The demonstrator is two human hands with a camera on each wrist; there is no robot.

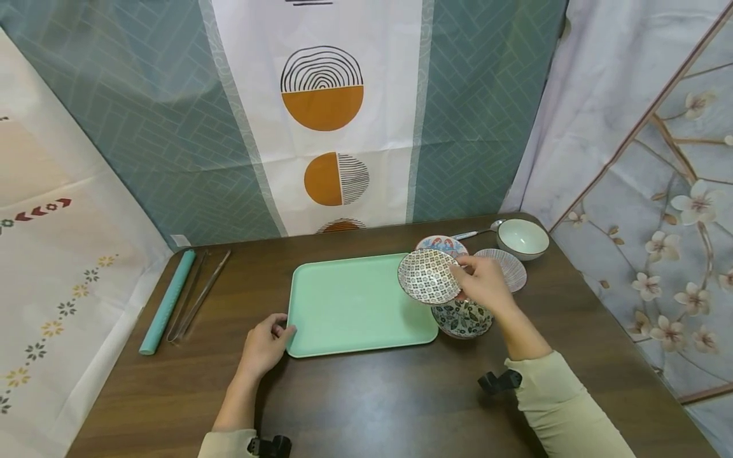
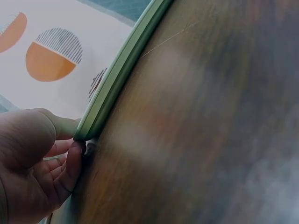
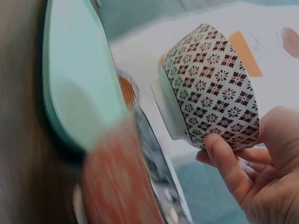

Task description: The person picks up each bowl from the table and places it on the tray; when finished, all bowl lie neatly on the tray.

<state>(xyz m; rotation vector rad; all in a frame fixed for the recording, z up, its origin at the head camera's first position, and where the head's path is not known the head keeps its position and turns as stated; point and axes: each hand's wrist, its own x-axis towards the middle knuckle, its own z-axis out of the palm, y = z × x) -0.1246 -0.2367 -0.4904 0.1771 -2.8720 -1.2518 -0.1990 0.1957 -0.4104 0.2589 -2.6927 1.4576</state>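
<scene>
My right hand (image 1: 483, 283) grips the rim of a small bowl (image 1: 428, 277) with a brown-and-white flower-grid pattern. It holds the bowl raised over the right end of a mint-green tray (image 1: 343, 308). In the right wrist view the bowl (image 3: 212, 88) is tipped sideways, its thumb and fingers at the rim. My left hand (image 1: 266, 343) is at the tray's left edge. The left wrist view has its thumb and a finger pinching the tray's corner (image 2: 100, 102). Just below the held bowl, a dark floral bowl (image 1: 466, 321) stands against the tray's right side.
Behind the right hand are a red-and-blue patterned bowl (image 1: 441, 242), a grey striped dish (image 1: 511, 270), a pale green bowl (image 1: 522, 238) and a spoon (image 1: 475, 234). Metal tongs (image 1: 200, 298) and a teal cylinder (image 1: 166, 305) lie at the table's left. Curtains hang behind the table.
</scene>
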